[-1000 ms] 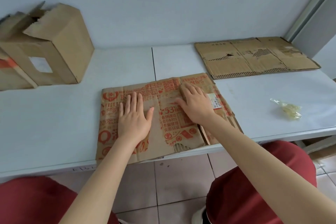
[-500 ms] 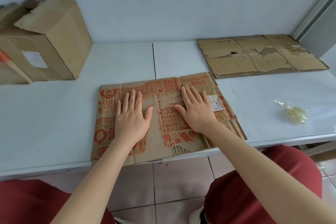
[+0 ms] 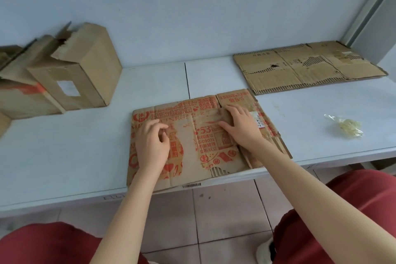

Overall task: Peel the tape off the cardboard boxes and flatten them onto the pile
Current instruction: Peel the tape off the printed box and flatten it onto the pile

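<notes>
A flattened cardboard box (image 3: 190,152) with red print lies on the white table, its near edge hanging over the table's front. My left hand (image 3: 151,146) rests on its left half with the fingers loosely curled and nothing in them. On the right half, beside a white label (image 3: 257,119), my right hand (image 3: 240,128) has bent fingers whose tips touch the board at a crease. A flat plain cardboard pile (image 3: 300,70) lies at the back right.
Unflattened brown boxes (image 3: 85,70) with torn flaps stand at the back left against the wall. A crumpled wad of clear tape (image 3: 347,127) lies on the table (image 3: 64,146) at the right. Red-clad knees and tiled floor show below the table edge.
Both hands lay flat with straight fingers on the box before. Now the left fingers have curled in and the right fingers have bent. The box has not shifted.
</notes>
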